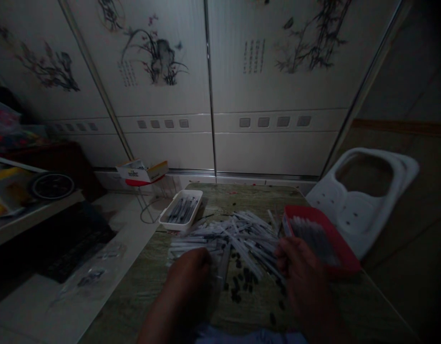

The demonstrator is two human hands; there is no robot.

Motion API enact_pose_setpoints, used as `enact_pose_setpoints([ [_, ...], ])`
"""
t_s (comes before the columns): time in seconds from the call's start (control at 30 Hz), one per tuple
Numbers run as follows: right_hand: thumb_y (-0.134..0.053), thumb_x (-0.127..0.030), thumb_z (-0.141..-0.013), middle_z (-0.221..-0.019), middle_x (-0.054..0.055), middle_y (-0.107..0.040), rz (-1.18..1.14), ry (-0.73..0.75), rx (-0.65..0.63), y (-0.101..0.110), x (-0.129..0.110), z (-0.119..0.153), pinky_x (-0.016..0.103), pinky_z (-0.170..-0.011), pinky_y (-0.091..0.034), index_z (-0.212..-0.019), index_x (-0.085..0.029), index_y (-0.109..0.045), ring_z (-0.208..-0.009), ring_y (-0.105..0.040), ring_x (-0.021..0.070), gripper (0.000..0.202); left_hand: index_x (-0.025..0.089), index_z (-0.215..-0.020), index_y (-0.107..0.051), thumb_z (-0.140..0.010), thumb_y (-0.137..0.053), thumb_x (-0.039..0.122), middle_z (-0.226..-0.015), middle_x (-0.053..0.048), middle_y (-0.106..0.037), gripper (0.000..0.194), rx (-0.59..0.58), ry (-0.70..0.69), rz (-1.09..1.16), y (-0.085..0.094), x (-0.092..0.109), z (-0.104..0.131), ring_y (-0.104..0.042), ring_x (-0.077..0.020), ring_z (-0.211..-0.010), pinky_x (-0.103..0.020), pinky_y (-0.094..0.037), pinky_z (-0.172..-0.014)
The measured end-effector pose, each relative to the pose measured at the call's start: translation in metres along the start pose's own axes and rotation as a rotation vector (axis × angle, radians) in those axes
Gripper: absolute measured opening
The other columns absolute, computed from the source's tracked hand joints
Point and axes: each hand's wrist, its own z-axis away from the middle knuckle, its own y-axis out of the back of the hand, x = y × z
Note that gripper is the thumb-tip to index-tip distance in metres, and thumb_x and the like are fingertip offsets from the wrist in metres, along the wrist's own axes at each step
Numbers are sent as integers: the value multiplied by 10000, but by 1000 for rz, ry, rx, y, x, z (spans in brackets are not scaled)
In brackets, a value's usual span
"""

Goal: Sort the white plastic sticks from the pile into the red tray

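A loose heap of pale, thin pen barrels (242,234) lies across the middle of the wooden table. My left hand (190,267) is closed at the heap's left front edge, its fingertips turned away and hidden. Over the right end of the heap, my right hand (299,260) is closed in a pinch. What either hand holds is too dark and small to make out. Small black pieces like pen caps (245,279) are scattered between the hands. Beside my right hand stands a red basket (344,243) with pale barrels lined up inside.
A white tray (163,222) of pens stands at the table's (134,286) far left. Behind it, an open box (141,172) sits on a red stool (134,183). A white plastic chair (360,200) is at the right. Sliding doors (163,143) stand behind the table.
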Motion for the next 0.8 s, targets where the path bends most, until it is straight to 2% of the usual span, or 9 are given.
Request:
enact_pose_setpoints([
  [0.13,-656,-421,-880,-706,-33,-597,-24,1,-12,-2,-3,2,243,-542,-366,-821,-220,-612,-598,-475,118,214,239,-834,-713,-736,-528,135,-886,-65,-714,233,18,-87,-47,-5,-1,-7,-623,-230,-834,-292,-342,-694],
  [0.27,-649,-402,-884,-693,-36,-585,-48,5,-17,-4,-7,3,234,-545,-372,-809,-217,-602,-595,-469,112,206,221,-804,-677,-765,-525,125,-878,-65,-678,183,30,-162,-72,-9,2,-6,-595,-219,-836,-289,-335,-711],
  [0.4,-661,-397,-875,-687,-38,-584,-55,-14,-15,-5,-7,3,226,-525,-366,-813,-215,-598,-576,-467,107,203,218,-760,-623,-786,-561,176,-879,-59,-641,79,50,-179,-83,-10,8,1,-558,-213,-812,-291,-307,-692],
  [0.63,-646,-407,-894,-669,-41,-569,-42,-10,-44,-6,-6,3,215,-523,-371,-797,-210,-590,-573,-457,102,227,221,-782,-609,-779,-588,214,-903,-67,-610,23,75,-197,-171,-18,14,3,-536,-223,-821,-307,-295,-686],
  [0.8,-655,-418,-884,-660,-42,-567,-44,-12,-37,-7,-5,3,211,-519,-374,-802,-209,-590,-573,-462,105,234,215,-783,-634,-874,-514,259,-905,-75,-622,157,67,-181,-147,-17,16,3,-549,-212,-806,-303,-311,-683],
])
